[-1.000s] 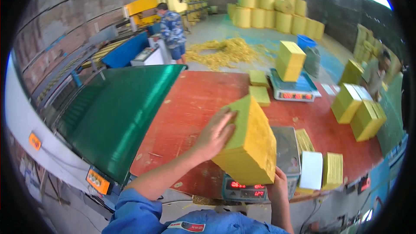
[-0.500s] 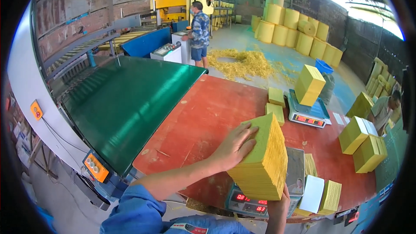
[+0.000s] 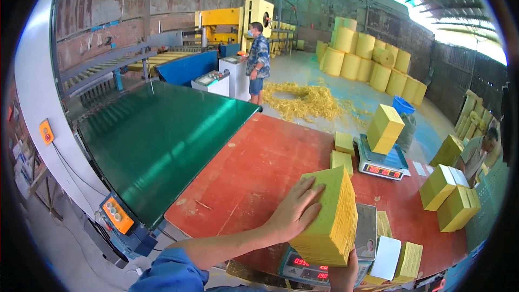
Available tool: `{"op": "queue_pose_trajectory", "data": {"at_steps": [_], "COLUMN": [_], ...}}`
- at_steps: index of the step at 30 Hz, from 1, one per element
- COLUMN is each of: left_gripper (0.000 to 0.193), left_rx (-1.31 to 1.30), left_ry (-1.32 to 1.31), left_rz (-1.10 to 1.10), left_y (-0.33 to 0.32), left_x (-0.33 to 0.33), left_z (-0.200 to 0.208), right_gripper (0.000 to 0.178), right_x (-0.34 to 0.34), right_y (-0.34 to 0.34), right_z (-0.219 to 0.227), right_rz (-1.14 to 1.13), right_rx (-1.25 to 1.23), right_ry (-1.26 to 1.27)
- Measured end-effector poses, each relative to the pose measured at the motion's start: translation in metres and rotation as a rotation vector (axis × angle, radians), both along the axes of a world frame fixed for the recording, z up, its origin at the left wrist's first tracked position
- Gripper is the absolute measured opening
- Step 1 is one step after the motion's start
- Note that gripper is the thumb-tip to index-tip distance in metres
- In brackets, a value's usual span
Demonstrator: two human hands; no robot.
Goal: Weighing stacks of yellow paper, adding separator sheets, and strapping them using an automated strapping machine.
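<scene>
I have a yellow rectangular block of papery sheets [image 3: 332,221] over a grey-topped weighing scale [image 3: 367,224].
Left hand [image 3: 294,211]: fingers apart, flat against it; right hand [image 3: 344,277]: fingers mostly hidden, grip unclear. Uneven pressure could splay sheets.

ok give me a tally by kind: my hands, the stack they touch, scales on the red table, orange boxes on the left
Left hand and right hand: 2
Stack they touch: 1
Near scale and far scale: 2
Upper orange box and lower orange box: 2
Total: 7
</scene>
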State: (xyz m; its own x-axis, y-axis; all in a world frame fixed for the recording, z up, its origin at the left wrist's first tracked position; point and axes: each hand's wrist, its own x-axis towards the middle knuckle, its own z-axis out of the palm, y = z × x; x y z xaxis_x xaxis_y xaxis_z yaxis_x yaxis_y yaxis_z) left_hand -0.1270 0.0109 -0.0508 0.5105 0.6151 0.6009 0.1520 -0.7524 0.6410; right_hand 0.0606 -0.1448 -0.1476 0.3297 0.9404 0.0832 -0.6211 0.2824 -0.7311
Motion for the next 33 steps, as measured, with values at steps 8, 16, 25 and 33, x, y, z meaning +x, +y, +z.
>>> {"op": "queue_pose_trajectory", "data": {"at_steps": [8, 16, 25, 33], "left_gripper": [0.056, 0.057, 0.057, 0.055], "left_rx": [0.066, 0.173, 0.115, 0.111], "left_ry": [-0.034, -0.035, -0.074, -0.075], "left_rz": [-0.006, -0.108, -0.457, -0.630], "left_y": [-0.048, -0.101, -0.200, -0.308], "left_x": [-0.027, 0.000, 0.104, 0.230], "left_z": [0.026, 0.043, 0.037, 0.022], "right_gripper": [0.055, 0.065, 0.072, 0.082], "right_x": [-0.007, 0.012, 0.066, 0.141], "right_y": [-0.026, -0.089, -0.230, -0.371], "right_z": [0.014, 0.024, 0.030, 0.025], "right_rz": [-0.053, -0.169, -0.474, -0.700], "right_rx": [0.003, 0.067, 0.061, -0.047], "right_ry": [-0.050, -0.060, -0.018, 0.107]}}
